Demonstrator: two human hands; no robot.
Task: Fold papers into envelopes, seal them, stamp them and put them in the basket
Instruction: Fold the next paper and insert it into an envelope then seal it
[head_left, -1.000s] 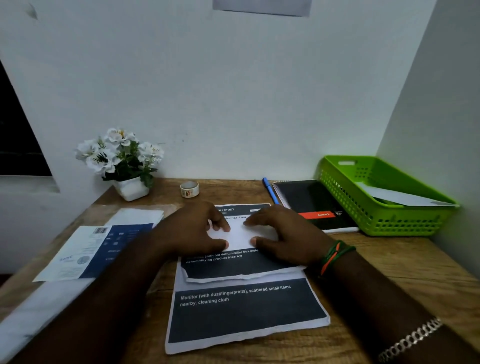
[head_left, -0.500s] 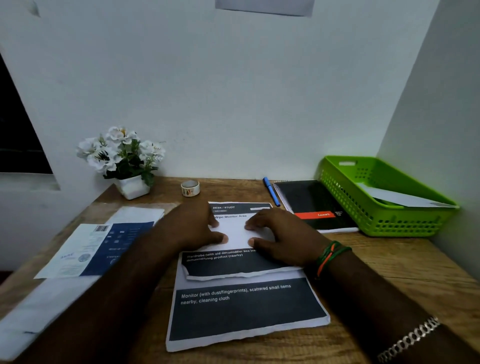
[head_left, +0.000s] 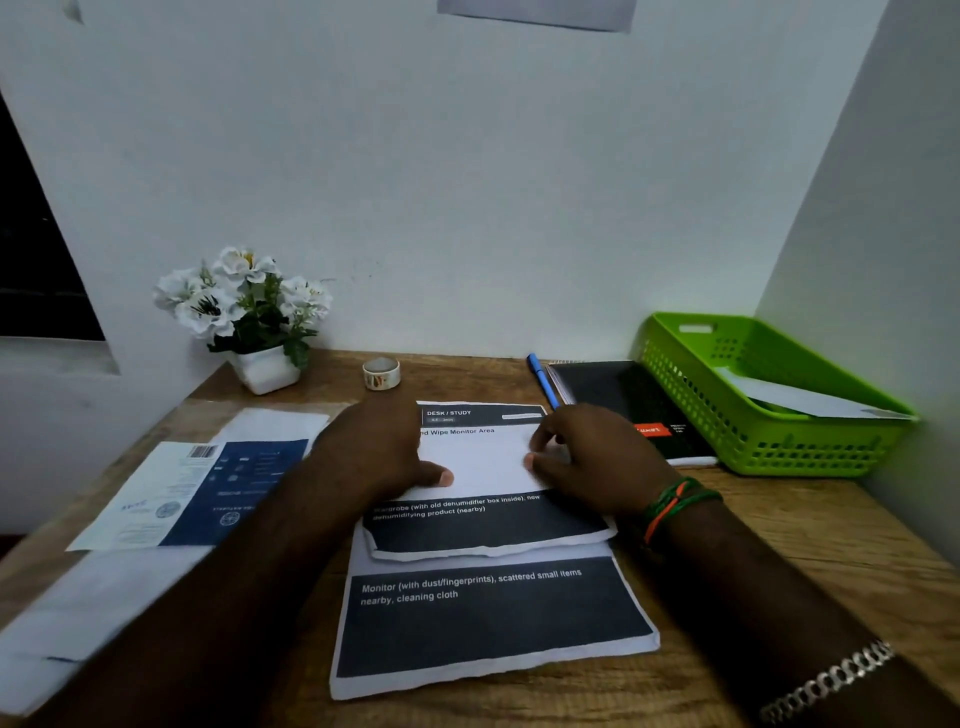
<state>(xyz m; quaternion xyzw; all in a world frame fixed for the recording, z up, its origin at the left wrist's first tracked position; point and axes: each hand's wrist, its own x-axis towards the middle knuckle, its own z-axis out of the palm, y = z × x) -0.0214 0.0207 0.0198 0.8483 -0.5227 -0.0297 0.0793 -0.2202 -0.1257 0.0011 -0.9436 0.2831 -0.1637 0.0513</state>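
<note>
A folded white paper (head_left: 483, 462) lies on top of a stack of printed sheets (head_left: 493, 618) in the middle of the wooden desk (head_left: 779, 545). My left hand (head_left: 384, 452) presses down on its left part, thumb stretched along the lower crease. My right hand (head_left: 592, 462) presses its right end with fingertips and thumb. A green plastic basket (head_left: 769, 415) stands at the far right with a white envelope (head_left: 810, 400) lying in it. A small tape roll (head_left: 382, 373) sits near the back wall.
A blue pen (head_left: 543, 379) and a black notebook (head_left: 618, 395) lie between the papers and the basket. At the back left stands a white flower pot (head_left: 249, 317). Blue-and-white printed sheets (head_left: 192, 493) and plain white papers cover the left side.
Both hands have slid apart along the folded paper, the left one leftward and the right one rightward, uncovering more of its white middle.
</note>
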